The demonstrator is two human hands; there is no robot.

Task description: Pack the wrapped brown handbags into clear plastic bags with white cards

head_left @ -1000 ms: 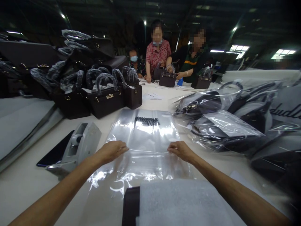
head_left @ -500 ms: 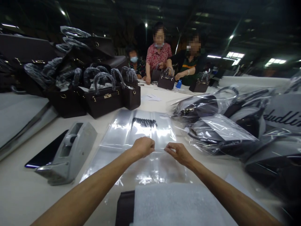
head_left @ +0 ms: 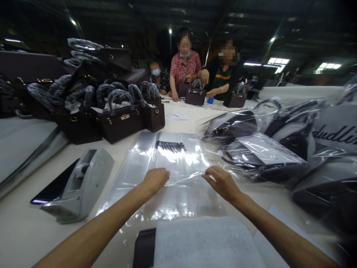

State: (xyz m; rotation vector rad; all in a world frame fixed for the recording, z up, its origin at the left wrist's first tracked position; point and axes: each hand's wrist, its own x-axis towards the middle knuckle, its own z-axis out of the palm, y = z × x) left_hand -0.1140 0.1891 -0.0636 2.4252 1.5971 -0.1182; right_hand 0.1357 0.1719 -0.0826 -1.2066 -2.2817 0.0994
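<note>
Our left hand (head_left: 155, 181) and right hand (head_left: 221, 183) pinch a plastic bag (head_left: 178, 163) (dim hall (head_left: 200, 16) past the table's (head_left: 22, 227) far edge).

- Two bare forearms reach forward from the lower corners, the left forearm (head_left: 106, 222) slanting in from one side, the right forearm (head_left: 275, 225) from the other.
- The left hand (head_left: 156, 180), back uppermost, curls its fingers inward, their tips partly hidden.
- The right hand (head_left: 221, 182) arches at the knuckles, thumb and forefinger extended toward its partner.
- Both hands hover at nearly matching height, facing each other, apart.
</note>
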